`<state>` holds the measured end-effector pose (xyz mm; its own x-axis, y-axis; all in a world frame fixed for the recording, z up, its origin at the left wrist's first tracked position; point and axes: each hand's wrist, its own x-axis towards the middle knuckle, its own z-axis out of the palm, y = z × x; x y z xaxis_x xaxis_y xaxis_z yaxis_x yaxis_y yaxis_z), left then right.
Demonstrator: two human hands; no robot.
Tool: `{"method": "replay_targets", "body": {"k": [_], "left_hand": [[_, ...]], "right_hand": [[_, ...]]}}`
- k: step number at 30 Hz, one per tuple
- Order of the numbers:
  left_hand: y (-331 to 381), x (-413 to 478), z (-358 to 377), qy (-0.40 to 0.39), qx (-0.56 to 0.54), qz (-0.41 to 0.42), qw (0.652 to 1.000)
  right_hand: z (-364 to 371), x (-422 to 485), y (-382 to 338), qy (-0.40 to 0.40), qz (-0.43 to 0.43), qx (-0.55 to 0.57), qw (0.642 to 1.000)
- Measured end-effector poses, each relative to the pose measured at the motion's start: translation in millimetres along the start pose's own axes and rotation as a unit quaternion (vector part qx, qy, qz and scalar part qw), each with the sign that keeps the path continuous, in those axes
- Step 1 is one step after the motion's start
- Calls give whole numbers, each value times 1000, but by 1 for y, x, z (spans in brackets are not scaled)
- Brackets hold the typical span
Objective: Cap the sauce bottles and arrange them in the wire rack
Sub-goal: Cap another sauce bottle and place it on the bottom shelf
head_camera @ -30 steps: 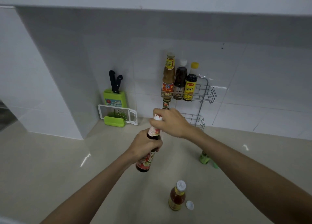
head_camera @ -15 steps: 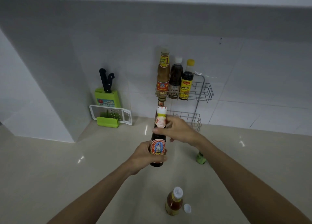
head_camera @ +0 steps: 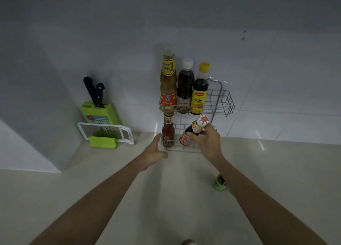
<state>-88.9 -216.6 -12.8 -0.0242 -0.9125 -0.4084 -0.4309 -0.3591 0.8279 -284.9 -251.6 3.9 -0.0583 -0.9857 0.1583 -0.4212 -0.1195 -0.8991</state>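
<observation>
A two-tier wire rack (head_camera: pixel 224 102) hangs against the tiled wall. Its upper tier holds three capped bottles: a tall brown sauce bottle (head_camera: pixel 168 84), a dark bottle with a white cap (head_camera: pixel 185 86) and a dark bottle with a yellow cap (head_camera: pixel 200 89). In the lower tier stands a red sauce bottle (head_camera: pixel 168 131). My right hand (head_camera: pixel 207 141) grips a dark bottle with a white cap (head_camera: pixel 195 129), tilted, its base inside the lower tier beside the red one. My left hand (head_camera: pixel 154 153) is open by the rack's lower left corner, holding nothing.
A green knife block (head_camera: pixel 100 111) with two black-handled knives and a white grater (head_camera: pixel 105 134) stand at the left on the counter. A small green bottle (head_camera: pixel 220 183) sits behind my right forearm. A bottle top (head_camera: pixel 187 242) shows at the bottom edge.
My left hand let go of the white-capped bottle. My right hand carried it forward into the rack's lower tier. The view moved closer to the wall.
</observation>
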Motion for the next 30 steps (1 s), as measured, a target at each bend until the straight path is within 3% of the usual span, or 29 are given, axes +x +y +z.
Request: {"method": "replay_targets", "body": {"k": [4,10,17,30], "left_hand": [[17,31,-6,-11,-5,-11,1000],[16,63,-9,-13,6,-25,1000],[8,73,-7,-27,-41,28,998],[9,74,-8,-46,-26,14,999]], "right_hand": [[21,12,16,3,-1,28,1000],[55,33,41,-13,4,-26,1000],[71,54,43,-48,13,-85,995],[79,68,44,-141,81,-125,979]]}}
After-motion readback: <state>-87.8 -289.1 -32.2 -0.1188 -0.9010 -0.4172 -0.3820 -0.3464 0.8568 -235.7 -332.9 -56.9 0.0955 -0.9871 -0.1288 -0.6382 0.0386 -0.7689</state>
